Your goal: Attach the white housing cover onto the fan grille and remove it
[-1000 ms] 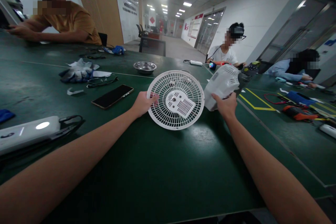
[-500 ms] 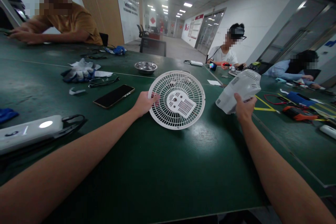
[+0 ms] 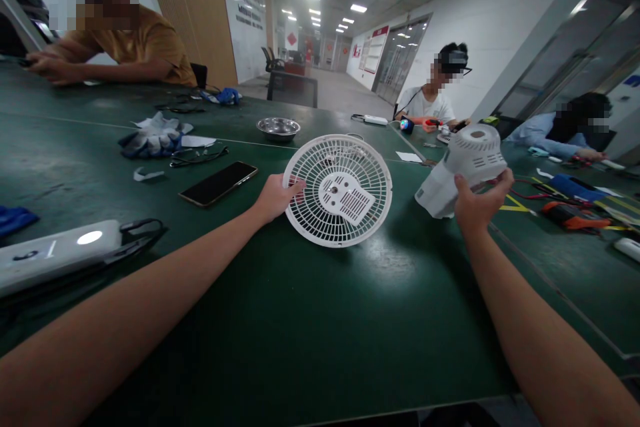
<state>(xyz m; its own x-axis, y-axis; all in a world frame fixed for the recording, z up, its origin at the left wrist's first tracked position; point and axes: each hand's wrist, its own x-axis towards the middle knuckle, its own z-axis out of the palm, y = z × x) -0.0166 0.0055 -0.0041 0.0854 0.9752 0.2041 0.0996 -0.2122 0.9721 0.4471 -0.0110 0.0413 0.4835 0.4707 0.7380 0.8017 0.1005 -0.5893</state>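
A round white fan grille (image 3: pixel 345 203) with a slotted centre plate is tilted above the green table. My left hand (image 3: pixel 280 197) grips its left rim, the thumb lying over the bars. Off to the right, my right hand (image 3: pixel 477 200) is wrapped round a white plastic housing (image 3: pixel 473 150) with vent slots and a round hole in its upper end. The housing leans, its narrow end pointing down and left. Grille and housing are apart. Part of the housing's underside is hidden by my fingers.
On the green table (image 3: pixel 300 320), a phone (image 3: pixel 219 183), gloves (image 3: pixel 153 137) and a white power bank-like device (image 3: pixel 60 250) lie left. A metal bowl (image 3: pixel 278 128) stands behind the grille. An orange-black tool (image 3: pixel 575 215) lies right. Several people sit around.
My right hand has turned the housing, so its round holed end now faces up more, and shifted it slightly right. The grille and my left hand stay almost still.
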